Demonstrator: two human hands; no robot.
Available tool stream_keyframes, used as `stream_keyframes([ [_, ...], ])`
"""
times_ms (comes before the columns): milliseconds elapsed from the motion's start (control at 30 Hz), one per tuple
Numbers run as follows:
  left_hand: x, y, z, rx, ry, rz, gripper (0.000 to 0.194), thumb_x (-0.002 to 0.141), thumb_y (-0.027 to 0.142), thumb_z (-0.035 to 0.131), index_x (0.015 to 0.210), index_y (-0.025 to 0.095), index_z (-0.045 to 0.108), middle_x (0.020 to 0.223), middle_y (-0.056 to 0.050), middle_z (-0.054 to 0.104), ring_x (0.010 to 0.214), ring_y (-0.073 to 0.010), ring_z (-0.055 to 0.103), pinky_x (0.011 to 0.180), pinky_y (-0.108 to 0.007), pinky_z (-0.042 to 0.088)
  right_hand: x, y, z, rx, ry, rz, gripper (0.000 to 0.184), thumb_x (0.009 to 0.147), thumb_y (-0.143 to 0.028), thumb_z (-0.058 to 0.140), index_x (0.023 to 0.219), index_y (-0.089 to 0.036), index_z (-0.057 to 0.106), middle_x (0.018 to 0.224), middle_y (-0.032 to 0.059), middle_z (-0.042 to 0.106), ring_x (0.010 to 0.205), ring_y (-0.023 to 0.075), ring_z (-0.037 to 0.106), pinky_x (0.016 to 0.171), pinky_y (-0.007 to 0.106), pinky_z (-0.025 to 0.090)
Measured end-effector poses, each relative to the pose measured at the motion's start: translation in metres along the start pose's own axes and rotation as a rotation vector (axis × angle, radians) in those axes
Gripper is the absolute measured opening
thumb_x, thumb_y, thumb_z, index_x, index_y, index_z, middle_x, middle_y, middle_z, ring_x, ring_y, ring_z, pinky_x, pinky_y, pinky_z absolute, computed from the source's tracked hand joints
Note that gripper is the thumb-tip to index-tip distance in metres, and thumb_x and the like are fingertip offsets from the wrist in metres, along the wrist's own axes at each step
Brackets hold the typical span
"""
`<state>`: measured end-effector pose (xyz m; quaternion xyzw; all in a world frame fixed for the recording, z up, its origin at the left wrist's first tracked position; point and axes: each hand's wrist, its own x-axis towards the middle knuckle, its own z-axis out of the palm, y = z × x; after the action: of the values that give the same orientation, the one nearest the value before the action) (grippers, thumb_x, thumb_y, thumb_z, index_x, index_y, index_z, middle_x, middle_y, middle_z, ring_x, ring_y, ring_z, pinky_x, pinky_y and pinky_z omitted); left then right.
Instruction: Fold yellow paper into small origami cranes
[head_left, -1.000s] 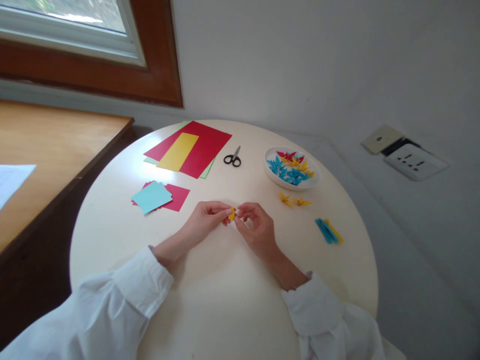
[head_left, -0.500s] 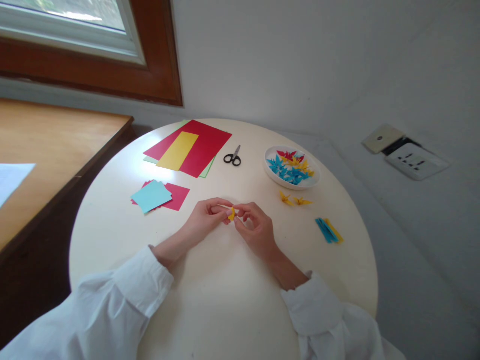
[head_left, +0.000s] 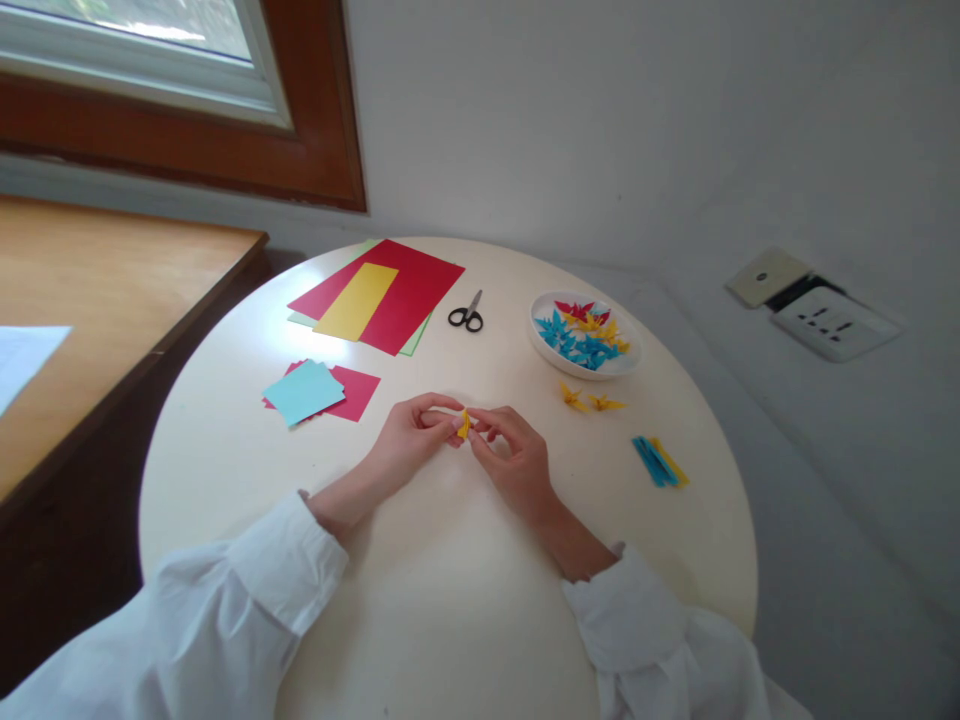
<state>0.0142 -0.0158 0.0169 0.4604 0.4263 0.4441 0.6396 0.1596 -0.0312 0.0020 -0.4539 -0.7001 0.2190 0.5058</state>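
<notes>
A small folded piece of yellow paper (head_left: 464, 425) is pinched between my two hands above the round white table (head_left: 450, 600). My left hand (head_left: 414, 440) closes thumb and fingers on its left side. From the other side, the thumb and index finger of my right hand (head_left: 514, 460) grip its right edge. Two yellow paper cranes, one nearer the plate (head_left: 572, 397) and one to its right (head_left: 606, 403), lie on the table beyond my right hand. Behind them a white dish (head_left: 536, 345) holds several red, yellow and blue paper cranes (head_left: 577, 340).
Small black-handled scissors (head_left: 466, 318) lie at the back. Red, yellow and green paper sheets (head_left: 420, 275) are at the back left, with light blue (head_left: 306, 393) and red squares before them. Blue and yellow folded strips (head_left: 658, 462) lie at the right. A wall stands behind.
The folded yellow paper has turned slightly between my fingertips and looks more upright and pointed. Both hands have barely moved, and the other things are where they were.
</notes>
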Motion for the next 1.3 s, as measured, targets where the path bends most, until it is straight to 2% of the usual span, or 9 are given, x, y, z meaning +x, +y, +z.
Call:
stream_keyframes([
  [533, 0.0012, -0.0028, -0.0002, 0.009, 0.031, -0.003, 0.021, 0.066, 0.029, 0.067, 0.08, 0.014, 0.059, 0.067, -0.004, 0.07, 0.065, -0.0151, 0.064, 0.065, -0.027, 0.047, -0.0001, 0.0011, 0.0002, -0.02, 0.018, 0.021, 0.019, 0.073, -0.012, 0.059, 0.087, -0.022, 0.065, 0.076, 0.0014, 0.065, 0.066, 0.0133, 0.057, 0.058, 0.027, 0.047],
  [767, 0.0015, -0.0032, -0.002, 0.122, 0.016, 0.028, 0.023, 0.067, 0.031, 0.067, 0.08, 0.014, 0.059, 0.065, -0.002, 0.067, 0.06, -0.0128, 0.06, 0.055, -0.023, 0.042, 0.0007, 0.0011, 0.0, 0.012, 0.016, 0.043, 0.01, 0.072, -0.014, 0.06, 0.078, -0.021, 0.061, 0.074, 0.0001, 0.063, 0.066, 0.0128, 0.057, 0.058, 0.027, 0.047],
  [1300, 0.0016, -0.0015, -0.0041, 0.23, 0.02, 0.075, 0.021, 0.066, 0.034, 0.065, 0.073, 0.015, 0.062, 0.066, -0.001, 0.063, 0.061, -0.0127, 0.057, 0.055, -0.023, 0.041, 0.0005, 0.0056, 0.0002, 0.023, -0.01, 0.093, 0.005, 0.071, -0.017, 0.06, 0.074, -0.021, 0.058, 0.073, -0.0002, 0.06, 0.066, 0.0128, 0.057, 0.057, 0.026, 0.049],
])
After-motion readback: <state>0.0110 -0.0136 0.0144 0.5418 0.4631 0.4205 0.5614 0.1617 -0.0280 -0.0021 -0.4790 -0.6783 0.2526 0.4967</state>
